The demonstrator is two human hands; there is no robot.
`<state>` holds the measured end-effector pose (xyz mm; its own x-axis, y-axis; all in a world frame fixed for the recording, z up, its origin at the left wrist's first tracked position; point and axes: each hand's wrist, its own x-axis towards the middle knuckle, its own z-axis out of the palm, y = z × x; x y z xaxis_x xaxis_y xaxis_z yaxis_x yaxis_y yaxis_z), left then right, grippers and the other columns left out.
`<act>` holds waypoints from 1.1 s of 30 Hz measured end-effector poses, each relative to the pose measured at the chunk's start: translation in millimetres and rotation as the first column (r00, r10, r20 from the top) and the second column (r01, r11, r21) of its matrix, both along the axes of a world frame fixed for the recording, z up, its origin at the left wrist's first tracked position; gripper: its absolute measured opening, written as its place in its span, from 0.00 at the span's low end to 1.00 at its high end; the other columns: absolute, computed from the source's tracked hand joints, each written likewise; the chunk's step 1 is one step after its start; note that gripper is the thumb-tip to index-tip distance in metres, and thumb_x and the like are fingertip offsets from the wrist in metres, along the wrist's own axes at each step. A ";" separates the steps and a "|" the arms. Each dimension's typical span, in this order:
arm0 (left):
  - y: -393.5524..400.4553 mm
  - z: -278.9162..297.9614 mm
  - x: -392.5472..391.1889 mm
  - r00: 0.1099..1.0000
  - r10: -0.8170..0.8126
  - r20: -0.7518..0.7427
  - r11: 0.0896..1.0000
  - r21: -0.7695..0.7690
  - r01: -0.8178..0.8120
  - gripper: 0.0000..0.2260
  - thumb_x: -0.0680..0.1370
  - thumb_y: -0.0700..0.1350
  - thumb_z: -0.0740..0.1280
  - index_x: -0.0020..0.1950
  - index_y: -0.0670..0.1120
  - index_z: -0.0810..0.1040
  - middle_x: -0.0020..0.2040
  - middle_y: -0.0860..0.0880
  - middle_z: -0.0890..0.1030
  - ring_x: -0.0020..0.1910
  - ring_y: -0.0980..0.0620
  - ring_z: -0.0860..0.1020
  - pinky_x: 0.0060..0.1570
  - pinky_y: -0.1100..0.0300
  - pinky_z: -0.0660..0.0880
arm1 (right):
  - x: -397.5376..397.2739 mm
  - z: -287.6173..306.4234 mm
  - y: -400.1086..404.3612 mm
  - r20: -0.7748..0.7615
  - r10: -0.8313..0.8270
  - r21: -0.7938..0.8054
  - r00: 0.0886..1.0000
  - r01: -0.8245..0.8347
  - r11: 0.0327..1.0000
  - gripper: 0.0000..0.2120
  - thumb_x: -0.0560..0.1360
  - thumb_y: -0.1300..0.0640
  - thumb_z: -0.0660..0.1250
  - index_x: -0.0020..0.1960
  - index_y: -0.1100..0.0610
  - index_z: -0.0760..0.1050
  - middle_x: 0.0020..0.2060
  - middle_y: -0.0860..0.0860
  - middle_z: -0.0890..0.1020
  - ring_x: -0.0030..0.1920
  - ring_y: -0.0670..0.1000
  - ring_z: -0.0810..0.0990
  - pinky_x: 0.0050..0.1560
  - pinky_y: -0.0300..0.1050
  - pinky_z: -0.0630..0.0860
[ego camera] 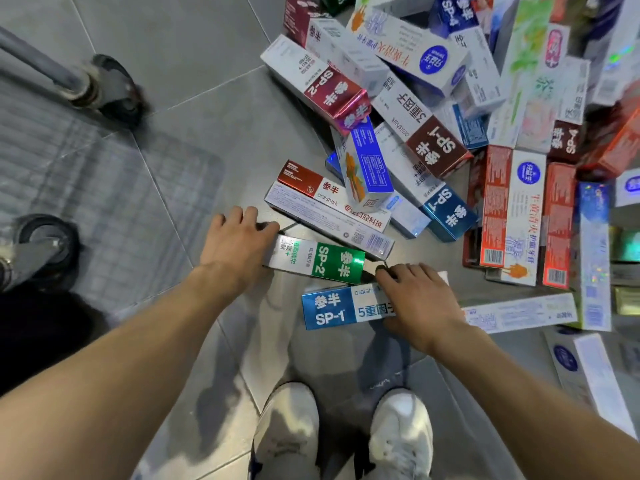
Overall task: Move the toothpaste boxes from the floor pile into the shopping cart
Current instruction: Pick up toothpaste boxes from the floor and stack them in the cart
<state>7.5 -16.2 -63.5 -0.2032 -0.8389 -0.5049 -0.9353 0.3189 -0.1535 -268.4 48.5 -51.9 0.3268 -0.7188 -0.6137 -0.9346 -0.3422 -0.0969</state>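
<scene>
Green box (320, 259) under left hand (233, 242); blue box (341, 308) under right hand (420, 294).

1. The person is wearing no sleeves: both forearms are showing bare down to the left hand (235, 242) and the right hand (420, 299)
2. No ring, watch or glove is showing
3. The person is wearing light grey trousers (311, 341) and white, slightly worn sneakers (401, 434)

Your box pile (450, 133) sits far right on the floor (194, 57), cart wheels (114, 88) far left, w/ two loose boxes (311, 259) near-center btwn your hands.
</scene>
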 end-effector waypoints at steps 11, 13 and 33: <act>92.8 115.0 -1.2 0.561 0.713 -0.422 0.701 0.391 -0.597 0.23 0.67 0.58 0.72 0.49 0.51 0.61 0.43 0.51 0.75 0.44 0.39 0.78 0.38 0.52 0.70 | -15.9 131.8 17.1 0.097 -0.233 0.158 0.967 0.217 0.963 0.28 0.69 0.37 0.70 0.58 0.45 0.58 0.51 0.49 0.76 0.51 0.54 0.77 0.44 0.49 0.73; 106.6 154.0 -18.0 0.328 0.785 -0.526 0.568 0.400 -0.719 0.22 0.69 0.54 0.76 0.50 0.52 0.64 0.40 0.52 0.77 0.42 0.40 0.78 0.37 0.53 0.70 | -16.3 175.3 18.5 0.180 -0.466 0.195 0.866 0.433 0.880 0.26 0.67 0.40 0.73 0.53 0.45 0.60 0.49 0.48 0.76 0.48 0.55 0.78 0.41 0.50 0.74; 64.6 732.8 -60.4 -0.523 0.444 -0.728 0.447 0.685 -0.575 0.25 0.72 0.61 0.76 0.65 0.54 0.78 0.59 0.54 0.85 0.59 0.53 0.83 0.61 0.48 0.77 | 66.5 712.1 -31.3 0.694 -0.717 0.656 -0.069 0.470 0.590 0.24 0.74 0.54 0.76 0.68 0.51 0.73 0.56 0.46 0.86 0.57 0.47 0.84 0.60 0.49 0.79</act>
